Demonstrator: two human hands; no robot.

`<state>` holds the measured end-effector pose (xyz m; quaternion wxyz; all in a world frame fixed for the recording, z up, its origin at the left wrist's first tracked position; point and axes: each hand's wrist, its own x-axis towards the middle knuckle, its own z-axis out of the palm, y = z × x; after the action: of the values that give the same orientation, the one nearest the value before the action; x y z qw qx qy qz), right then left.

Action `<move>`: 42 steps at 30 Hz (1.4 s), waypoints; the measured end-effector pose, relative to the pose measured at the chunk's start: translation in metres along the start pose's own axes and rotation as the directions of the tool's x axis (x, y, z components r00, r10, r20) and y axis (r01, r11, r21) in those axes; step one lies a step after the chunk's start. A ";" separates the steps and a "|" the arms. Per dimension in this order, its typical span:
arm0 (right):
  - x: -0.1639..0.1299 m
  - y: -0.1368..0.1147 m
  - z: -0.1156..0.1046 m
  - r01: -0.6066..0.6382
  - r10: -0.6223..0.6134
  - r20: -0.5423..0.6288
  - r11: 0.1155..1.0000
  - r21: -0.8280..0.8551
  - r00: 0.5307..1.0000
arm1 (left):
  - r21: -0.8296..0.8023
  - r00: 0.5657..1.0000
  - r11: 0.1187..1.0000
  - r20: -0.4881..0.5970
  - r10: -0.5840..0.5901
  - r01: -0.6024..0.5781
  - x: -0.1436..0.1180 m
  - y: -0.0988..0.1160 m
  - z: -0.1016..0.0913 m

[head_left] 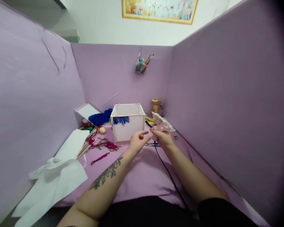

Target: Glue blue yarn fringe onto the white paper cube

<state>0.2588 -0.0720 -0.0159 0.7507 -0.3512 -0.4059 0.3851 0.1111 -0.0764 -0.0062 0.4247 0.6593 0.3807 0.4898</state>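
3 lilac partition walls (227, 78) enclose a lilac-covered table (144, 176); a framed picture (159, 9) hangs above.

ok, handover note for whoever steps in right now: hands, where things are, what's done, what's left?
Right hand: grips the white glue gun, red light on, cord trailing toward the body.
Left hand: open, fingertips at the lower right corner of the box, holding nothing.
Box: upright on the purple table, stick frame, white panels, open top.
Done: blue fringe hangs along the top left part of the front panel.
Left: the rest of that front edge is bare. Red yarn pieces and loose sticks lie left of the box, blue yarn behind it.
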 end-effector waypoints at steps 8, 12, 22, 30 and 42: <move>-0.005 0.005 0.006 -0.025 0.025 0.049 1.000 0.009 0.998 | -0.102 0.997 0.993 -0.054 -0.058 0.052 0.008 -0.009 -0.006; 0.009 0.003 -0.006 0.024 -0.020 -0.052 0.998 0.062 0.998 | -0.155 0.984 0.984 -0.140 -0.113 0.091 0.016 -0.002 -0.028; 0.034 0.009 -0.033 0.086 -0.038 -0.331 0.988 0.132 0.943 | -0.338 0.979 0.929 -0.081 -0.186 0.148 0.018 0.014 -0.048; 0.036 0.005 -0.037 0.049 0.021 -0.397 0.985 0.164 0.918 | -0.533 0.967 0.811 0.066 -0.245 0.242 0.018 0.021 -0.059; 0.036 -0.011 -0.035 0.055 0.027 -0.431 0.983 0.176 0.902 | 0.108 0.909 0.975 0.354 -0.218 0.192 -0.006 0.015 -0.029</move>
<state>0.3063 -0.0537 -0.0089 0.8538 -0.3538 -0.1949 0.3284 0.0825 -0.0820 0.0109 0.5133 0.7095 0.3798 0.2981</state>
